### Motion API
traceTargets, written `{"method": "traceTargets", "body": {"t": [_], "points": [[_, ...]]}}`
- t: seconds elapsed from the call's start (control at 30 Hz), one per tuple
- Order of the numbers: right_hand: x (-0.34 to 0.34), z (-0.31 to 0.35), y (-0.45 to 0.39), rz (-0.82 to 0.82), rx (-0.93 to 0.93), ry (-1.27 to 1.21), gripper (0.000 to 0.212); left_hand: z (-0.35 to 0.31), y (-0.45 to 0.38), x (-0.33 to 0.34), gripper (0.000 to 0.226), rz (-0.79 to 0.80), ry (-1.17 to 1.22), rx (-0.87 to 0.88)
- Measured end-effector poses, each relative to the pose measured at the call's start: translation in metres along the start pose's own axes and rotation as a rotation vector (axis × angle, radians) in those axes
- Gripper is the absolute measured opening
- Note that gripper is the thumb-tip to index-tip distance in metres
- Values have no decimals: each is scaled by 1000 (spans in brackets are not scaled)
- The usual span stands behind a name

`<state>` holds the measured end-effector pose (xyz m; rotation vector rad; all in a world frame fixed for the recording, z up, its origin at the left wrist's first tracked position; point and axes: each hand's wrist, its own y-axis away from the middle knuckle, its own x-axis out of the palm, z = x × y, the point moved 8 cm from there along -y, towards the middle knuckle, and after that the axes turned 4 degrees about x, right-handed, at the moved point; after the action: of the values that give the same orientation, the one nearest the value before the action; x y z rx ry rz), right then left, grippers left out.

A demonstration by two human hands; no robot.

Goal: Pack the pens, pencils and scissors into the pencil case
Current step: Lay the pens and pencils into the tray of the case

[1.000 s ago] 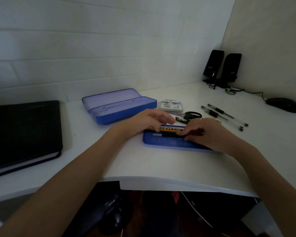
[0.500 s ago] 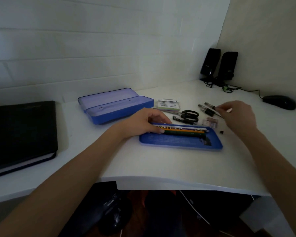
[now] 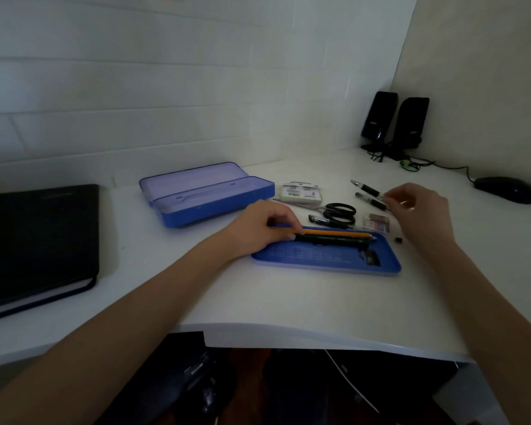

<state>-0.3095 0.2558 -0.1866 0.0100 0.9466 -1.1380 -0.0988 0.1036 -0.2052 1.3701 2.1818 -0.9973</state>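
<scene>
The white worktop (image 3: pixel 288 302) carries everything, with a black hardcover notebook (image 3: pixel 37 240) at its left edge and two black speakers (image 3: pixel 394 124) and a black computer mouse (image 3: pixel 505 190) far right. At the far middle lies the blue plastic pencil case (image 3: pixel 206 194), hinged open and bare inside as far as can be seen. Nearer, right of centre, sits its blue insert tray (image 3: pixel 325 256), already holding a yellow pencil (image 3: pixel 334 232) and a dark green pencil (image 3: pixel 328 239) side by side along its far edge; a small dark item in the tray's right corner is too dim to identify.

The person's left hand (image 3: pixel 261 228) rests on the left end of the tray, its fingers (image 3: pixel 292 230) curled loosely onto the pencil ends, steadying rather than gripping them. The right hand (image 3: pixel 420 213) hovers over the far-right group of things, its fingers (image 3: pixel 393 199) pinched near two black-gripped clear pens (image 3: pixel 370 196); whether they actually hold one cannot be told.

The black-handled scissors (image 3: pixel 339 211) lie just beyond the tray, touching a black pen (image 3: pixel 319 220), with a small packet of labels (image 3: pixel 299 191) beyond them and a little clear eraser box (image 3: pixel 377 223) to their right.

Judging by this, the task is perhaps a third done: the pencils are stowed, while the pens and scissors are not yet in, and the tray has yet to go into the case.
</scene>
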Motion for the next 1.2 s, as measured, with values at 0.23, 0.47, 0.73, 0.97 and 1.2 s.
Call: {"method": "traceTargets", "body": {"t": [0.23,0.47,0.73,0.97,1.2], "points": [[11,11,4,76,-49,-35,11,1,0,1,25,-20,-1,-13],[16,14,5,114,-95,-19,10,-5,6,5,29,-5,-169,50],[21,14,8,155,-111,-41,9,-5,5,8,36,145,-356,45],[19,12,10,150,-105,-52,8,-5,9,12,36,293,-485,30],[17,21,14,163,-105,-123,10,4,11,10,31,166,-240,-54]]}}
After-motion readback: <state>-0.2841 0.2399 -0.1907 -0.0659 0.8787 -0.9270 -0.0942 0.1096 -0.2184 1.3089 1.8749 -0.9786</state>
